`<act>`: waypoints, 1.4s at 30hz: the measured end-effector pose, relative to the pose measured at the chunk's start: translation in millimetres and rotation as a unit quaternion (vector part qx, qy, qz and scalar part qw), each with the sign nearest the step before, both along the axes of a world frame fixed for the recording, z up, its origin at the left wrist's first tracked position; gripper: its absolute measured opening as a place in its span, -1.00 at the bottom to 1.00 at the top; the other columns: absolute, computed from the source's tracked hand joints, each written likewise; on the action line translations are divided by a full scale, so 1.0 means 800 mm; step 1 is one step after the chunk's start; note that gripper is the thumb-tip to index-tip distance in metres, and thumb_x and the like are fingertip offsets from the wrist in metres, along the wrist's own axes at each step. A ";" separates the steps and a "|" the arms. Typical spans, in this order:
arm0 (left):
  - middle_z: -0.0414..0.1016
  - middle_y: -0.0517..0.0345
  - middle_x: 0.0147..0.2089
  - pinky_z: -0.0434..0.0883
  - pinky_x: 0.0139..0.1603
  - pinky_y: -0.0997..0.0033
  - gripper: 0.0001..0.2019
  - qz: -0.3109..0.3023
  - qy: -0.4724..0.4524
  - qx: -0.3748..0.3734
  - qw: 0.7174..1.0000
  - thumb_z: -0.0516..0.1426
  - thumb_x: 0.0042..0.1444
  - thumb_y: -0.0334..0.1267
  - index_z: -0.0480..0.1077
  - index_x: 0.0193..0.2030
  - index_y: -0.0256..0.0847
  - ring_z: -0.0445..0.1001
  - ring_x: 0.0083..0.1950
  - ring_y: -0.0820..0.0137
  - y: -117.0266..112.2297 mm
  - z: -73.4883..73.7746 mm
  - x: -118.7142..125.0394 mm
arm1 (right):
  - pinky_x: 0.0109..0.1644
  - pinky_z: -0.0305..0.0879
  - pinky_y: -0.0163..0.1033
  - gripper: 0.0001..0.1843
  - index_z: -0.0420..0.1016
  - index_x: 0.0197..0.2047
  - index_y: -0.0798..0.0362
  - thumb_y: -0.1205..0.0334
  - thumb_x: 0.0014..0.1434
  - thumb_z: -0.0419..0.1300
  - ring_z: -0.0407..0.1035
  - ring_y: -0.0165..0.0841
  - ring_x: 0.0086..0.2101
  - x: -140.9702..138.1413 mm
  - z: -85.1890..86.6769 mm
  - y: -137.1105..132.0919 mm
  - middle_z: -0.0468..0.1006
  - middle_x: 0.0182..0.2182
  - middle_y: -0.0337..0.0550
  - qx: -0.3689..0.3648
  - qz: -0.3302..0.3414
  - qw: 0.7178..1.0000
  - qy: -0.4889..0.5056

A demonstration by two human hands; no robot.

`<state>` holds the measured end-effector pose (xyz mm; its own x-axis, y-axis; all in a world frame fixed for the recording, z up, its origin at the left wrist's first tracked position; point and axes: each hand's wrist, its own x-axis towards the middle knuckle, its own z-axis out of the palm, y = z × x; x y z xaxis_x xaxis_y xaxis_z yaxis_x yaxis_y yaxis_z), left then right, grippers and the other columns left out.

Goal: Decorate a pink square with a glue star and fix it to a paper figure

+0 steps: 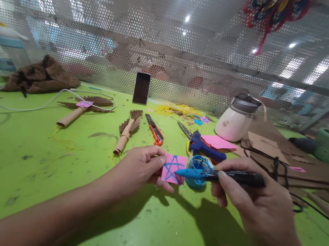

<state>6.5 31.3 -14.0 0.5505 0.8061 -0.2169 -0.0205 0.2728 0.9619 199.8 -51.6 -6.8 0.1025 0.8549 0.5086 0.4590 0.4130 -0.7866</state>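
Pink square [167, 177] is up off the green table [145, 234], right in front of me, with a blue star drawn across it. My left hand [147, 165] has it pinched by the left edge, thumb on top and fingers tucked behind. My right hand [252, 202] has the pen [237, 177] gripped between thumb and fingers round the black barrel, blue end pointing left over the star. Can't tell if the tip is actually touching the paper or just hovering.

Just behind the pen there's a blue round thing [197, 185], then the glue gun [207, 149], lying by the scissors [184, 130]. The orange cutter [155, 130] is a bit left of those. Further left, two brown paper tubes: the near one [124, 139] has frilly bits on top, the far one [72, 118] has a pink piece stuck at its head, with a white cable [37, 101] looping by it. Phone [141, 88] stands upright at the back, yellow string [176, 110] piled to its right, then a white jar [234, 121].
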 end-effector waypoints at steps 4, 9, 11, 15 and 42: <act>0.56 0.00 -0.42 0.46 -0.40 0.44 -0.90 0.007 0.005 0.004 1.000 0.08 0.17 -0.31 0.29 -0.34 -0.30 0.53 -0.52 0.40 -0.001 -0.001 0.000 | -0.63 0.29 -0.39 -0.93 0.42 -0.32 0.02 0.22 0.15 0.17 0.31 -0.47 -0.68 0.004 -0.001 0.002 0.44 -0.65 -0.30 0.012 -0.016 1.000 0.005; 0.55 0.02 -0.43 0.46 -0.42 0.44 -0.86 0.004 -0.004 0.004 1.000 0.13 0.13 -0.27 0.28 -0.36 -0.30 0.54 -0.52 0.38 0.000 -0.002 -0.002 | -0.63 0.30 -0.38 -0.90 0.42 -0.31 0.03 0.19 0.16 0.17 0.31 -0.47 -0.69 0.010 -0.002 0.005 0.44 -0.65 -0.30 0.013 -0.034 0.999 0.008; 0.54 0.02 -0.44 0.46 -0.44 0.43 -0.83 0.001 -0.008 0.000 1.000 0.16 0.11 -0.25 0.27 -0.37 -0.29 0.54 -0.52 0.37 0.001 -0.003 -0.002 | -0.65 0.28 -0.38 -0.88 0.41 -0.33 0.03 0.17 0.15 0.18 0.30 -0.48 -0.70 0.011 -0.002 0.006 0.43 -0.67 -0.31 0.014 -0.041 0.999 0.009; 0.54 0.03 -0.43 0.44 -0.44 0.45 -0.83 0.003 0.001 0.005 1.000 0.14 0.11 -0.24 0.26 -0.37 -0.28 0.54 -0.51 0.37 0.003 -0.004 -0.003 | -0.65 0.28 -0.39 -0.88 0.41 -0.34 0.03 0.17 0.16 0.18 0.30 -0.48 -0.69 0.011 -0.001 0.006 0.43 -0.67 -0.31 0.023 -0.043 0.999 0.009; 0.53 0.01 -0.39 0.44 -0.35 0.39 -0.85 0.002 0.008 0.008 1.000 0.11 0.15 -0.26 0.26 -0.35 -0.29 0.54 -0.47 0.37 0.000 -0.004 -0.002 | -0.56 0.32 -0.40 -0.97 0.43 -0.31 0.00 0.28 0.12 0.18 0.38 -0.48 -0.62 0.005 -0.005 -0.002 0.49 -0.58 -0.32 0.092 -0.102 0.986 -0.100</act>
<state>4.6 31.2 -17.1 0.5431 0.8120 -0.2137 -0.0059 0.2582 0.9661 204.1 -53.0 -10.7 0.1454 0.7186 0.6801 0.6848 0.4230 -0.5933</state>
